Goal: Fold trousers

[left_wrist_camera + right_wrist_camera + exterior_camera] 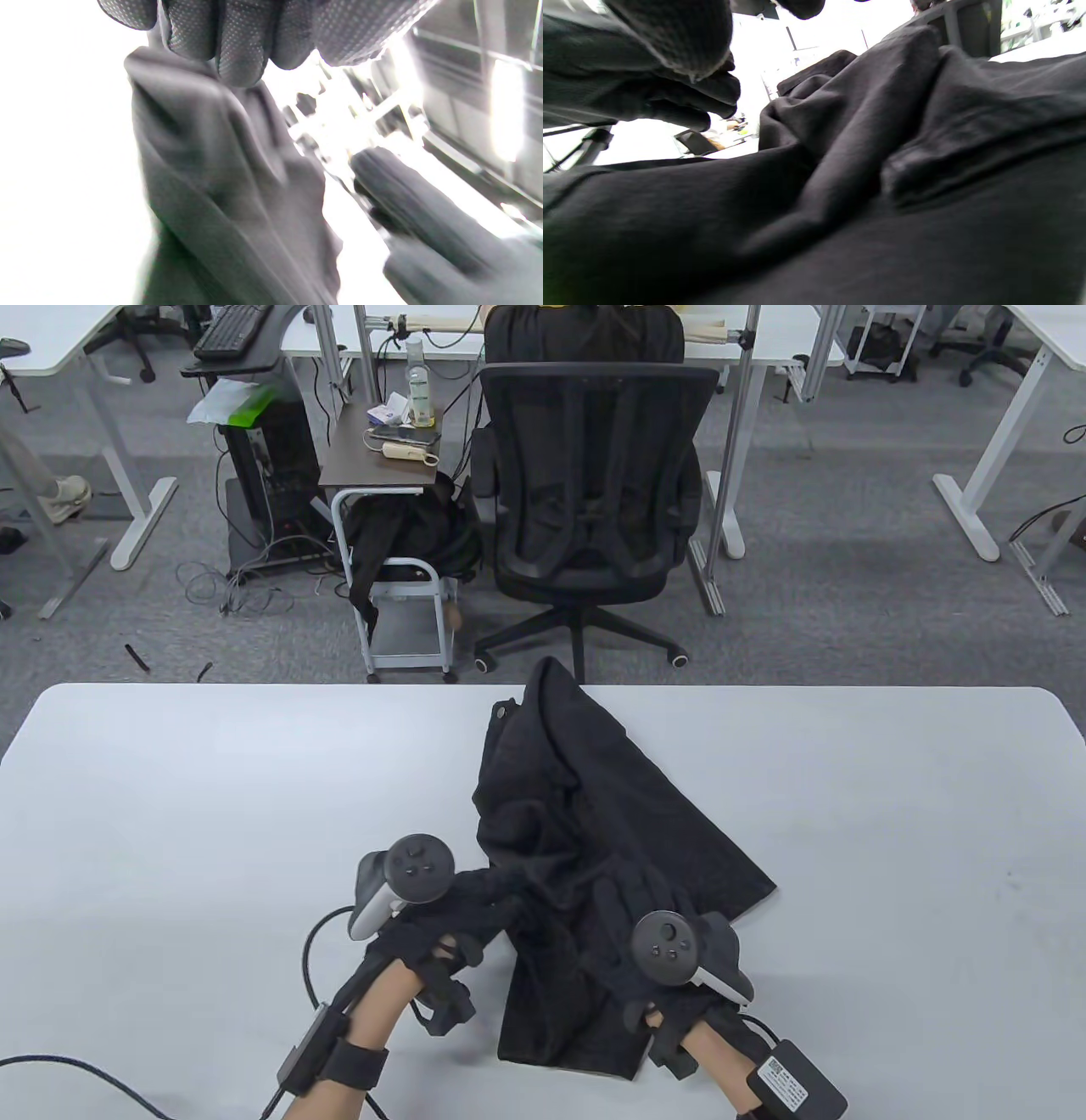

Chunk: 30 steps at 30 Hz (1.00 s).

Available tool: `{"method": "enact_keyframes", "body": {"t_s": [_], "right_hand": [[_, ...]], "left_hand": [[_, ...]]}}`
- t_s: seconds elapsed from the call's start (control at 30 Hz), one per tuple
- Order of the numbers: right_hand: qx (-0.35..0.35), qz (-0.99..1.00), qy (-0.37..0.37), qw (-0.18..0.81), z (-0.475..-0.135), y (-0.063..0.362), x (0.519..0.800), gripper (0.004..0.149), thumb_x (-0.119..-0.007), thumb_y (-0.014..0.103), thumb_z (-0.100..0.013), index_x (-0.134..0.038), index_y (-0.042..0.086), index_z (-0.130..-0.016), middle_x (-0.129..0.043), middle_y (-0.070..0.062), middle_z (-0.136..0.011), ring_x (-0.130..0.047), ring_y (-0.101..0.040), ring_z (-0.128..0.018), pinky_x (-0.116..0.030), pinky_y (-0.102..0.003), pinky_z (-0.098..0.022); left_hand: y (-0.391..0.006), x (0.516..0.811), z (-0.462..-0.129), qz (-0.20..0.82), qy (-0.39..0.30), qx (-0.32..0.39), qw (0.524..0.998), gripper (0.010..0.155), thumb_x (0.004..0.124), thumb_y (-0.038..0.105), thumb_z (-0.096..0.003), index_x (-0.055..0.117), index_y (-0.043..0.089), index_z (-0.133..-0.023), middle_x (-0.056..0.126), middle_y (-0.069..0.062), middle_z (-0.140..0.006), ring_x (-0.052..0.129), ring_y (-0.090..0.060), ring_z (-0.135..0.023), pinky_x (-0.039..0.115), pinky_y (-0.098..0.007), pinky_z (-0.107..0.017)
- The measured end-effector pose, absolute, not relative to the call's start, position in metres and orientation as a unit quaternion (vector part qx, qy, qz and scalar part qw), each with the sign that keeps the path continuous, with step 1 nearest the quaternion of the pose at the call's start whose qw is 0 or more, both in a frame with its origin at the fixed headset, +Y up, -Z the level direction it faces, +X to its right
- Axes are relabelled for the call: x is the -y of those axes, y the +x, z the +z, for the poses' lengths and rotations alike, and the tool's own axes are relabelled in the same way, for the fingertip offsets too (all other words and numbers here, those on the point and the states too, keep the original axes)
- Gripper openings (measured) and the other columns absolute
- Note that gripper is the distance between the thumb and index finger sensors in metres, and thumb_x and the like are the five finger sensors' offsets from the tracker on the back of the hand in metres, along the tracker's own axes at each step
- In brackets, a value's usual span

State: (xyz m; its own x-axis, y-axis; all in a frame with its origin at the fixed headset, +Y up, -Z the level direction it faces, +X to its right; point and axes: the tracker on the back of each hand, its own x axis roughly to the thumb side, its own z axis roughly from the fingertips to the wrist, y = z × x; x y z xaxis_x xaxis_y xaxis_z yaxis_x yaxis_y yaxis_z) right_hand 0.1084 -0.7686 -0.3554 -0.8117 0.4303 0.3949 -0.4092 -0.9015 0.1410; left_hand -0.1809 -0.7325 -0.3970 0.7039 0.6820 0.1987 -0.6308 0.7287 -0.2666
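Observation:
Black trousers (585, 848) lie crumpled in a heap on the white table (212, 814), reaching from the far edge to the near middle. My left hand (475, 899) grips a bunch of the cloth at the heap's left side; in the left wrist view the fingers (237, 38) are closed on a gathered fold (220, 178). My right hand (636, 899) rests on top of the heap near its front, the fingers lying over the cloth. In the right wrist view the cloth (861, 190) fills the frame below my curled fingers (678, 38).
A black office chair (594, 475) stands just past the table's far edge, with a small side cart (399, 534) to its left. Cables run from both wrists over the table's near edge. White table surface extends left and right of the trousers.

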Motion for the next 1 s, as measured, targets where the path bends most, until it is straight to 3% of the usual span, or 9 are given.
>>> {"method": "enact_keyframes", "body": {"t_s": [0.13, 0.37, 0.47, 0.57, 0.67, 0.73, 0.83, 1.0], "right_hand": [[-0.081, 0.948, 0.223, 0.212, -0.363, 0.082, 0.773, 0.086, -0.071, 0.060, -0.045, -0.036, 0.017, -0.110, -0.027, -0.019, -0.115, -0.032, -0.051, -0.105, -0.032, -0.070, -0.072], [-0.141, 0.964, 0.172, 0.148, -0.397, 0.021, 0.782, 0.100, -0.070, 0.068, -0.043, -0.019, 0.011, -0.108, -0.025, -0.025, -0.112, -0.034, -0.055, -0.102, -0.034, -0.069, -0.072], [-0.188, 0.970, 0.144, 0.062, -0.405, 0.000, 0.797, 0.107, -0.070, 0.071, -0.042, -0.010, 0.009, -0.106, -0.021, -0.025, -0.112, -0.027, -0.055, -0.102, -0.029, -0.068, -0.073], [-0.181, 0.972, 0.147, 0.016, -0.410, -0.006, 0.806, 0.098, -0.071, 0.060, -0.048, -0.011, 0.009, -0.106, -0.031, -0.022, -0.112, -0.037, -0.051, -0.101, -0.039, -0.064, -0.074], [-0.102, 0.983, 0.149, 0.043, -0.413, -0.001, 0.797, 0.075, -0.080, 0.033, -0.049, -0.039, 0.010, -0.107, -0.064, -0.017, -0.103, -0.068, -0.044, -0.090, -0.059, -0.058, -0.067], [-0.094, 0.983, 0.152, 0.038, -0.417, 0.008, 0.793, 0.069, -0.080, 0.028, -0.048, -0.046, 0.012, -0.107, -0.072, -0.013, -0.097, -0.077, -0.039, -0.084, -0.065, -0.055, -0.064], [-0.102, 0.970, 0.164, 0.150, -0.423, 0.030, 0.781, 0.063, -0.082, 0.024, -0.046, -0.060, 0.012, -0.103, -0.084, -0.011, -0.088, -0.088, -0.034, -0.075, -0.072, -0.053, -0.059], [-0.124, 0.895, 0.193, 0.384, -0.425, 0.083, 0.732, 0.060, -0.082, 0.023, -0.046, -0.063, 0.009, -0.101, -0.086, -0.014, -0.086, -0.087, -0.036, -0.074, -0.071, -0.055, -0.059]], "left_hand": [[-0.215, 0.744, -0.402, 0.307, -0.034, 0.089, 0.947, 0.065, 0.077, 0.048, -0.0497, 0.054, 0.027, -0.107, 0.063, -0.009, -0.116, 0.058, -0.041, -0.107, 0.054, -0.059, -0.075], [-0.223, 0.769, -0.411, 0.256, -0.061, 0.061, 0.963, 0.065, 0.078, 0.047, -0.0494, 0.054, 0.029, -0.107, 0.059, -0.007, -0.118, 0.056, -0.040, -0.108, 0.052, -0.060, -0.076], [-0.219, 0.773, -0.411, 0.227, -0.073, 0.065, 0.969, 0.064, 0.078, 0.047, -0.0495, 0.054, 0.029, -0.106, 0.059, -0.007, -0.118, 0.056, -0.040, -0.108, 0.052, -0.059, -0.076], [-0.218, 0.774, -0.410, 0.224, -0.073, 0.067, 0.969, 0.064, 0.078, 0.047, -0.0494, 0.054, 0.029, -0.106, 0.060, -0.007, -0.118, 0.057, -0.040, -0.107, 0.053, -0.059, -0.076], [-0.219, 0.771, -0.410, 0.232, -0.069, 0.066, 0.968, 0.064, 0.077, 0.047, -0.0496, 0.055, 0.028, -0.106, 0.061, -0.007, -0.117, 0.057, -0.040, -0.107, 0.053, -0.059, -0.076], [-0.219, 0.770, -0.410, 0.233, -0.068, 0.066, 0.968, 0.064, 0.077, 0.047, -0.0496, 0.055, 0.028, -0.106, 0.060, -0.007, -0.117, 0.057, -0.040, -0.107, 0.053, -0.059, -0.076], [-0.222, 0.769, -0.411, 0.235, -0.065, 0.063, 0.968, 0.064, 0.077, 0.047, -0.0497, 0.054, 0.028, -0.106, 0.060, -0.007, -0.118, 0.057, -0.040, -0.107, 0.053, -0.059, -0.076], [-0.232, 0.768, -0.412, 0.248, -0.055, 0.047, 0.966, 0.064, 0.077, 0.047, -0.0497, 0.054, 0.028, -0.106, 0.059, -0.007, -0.118, 0.057, -0.040, -0.107, 0.053, -0.059, -0.076]]}}
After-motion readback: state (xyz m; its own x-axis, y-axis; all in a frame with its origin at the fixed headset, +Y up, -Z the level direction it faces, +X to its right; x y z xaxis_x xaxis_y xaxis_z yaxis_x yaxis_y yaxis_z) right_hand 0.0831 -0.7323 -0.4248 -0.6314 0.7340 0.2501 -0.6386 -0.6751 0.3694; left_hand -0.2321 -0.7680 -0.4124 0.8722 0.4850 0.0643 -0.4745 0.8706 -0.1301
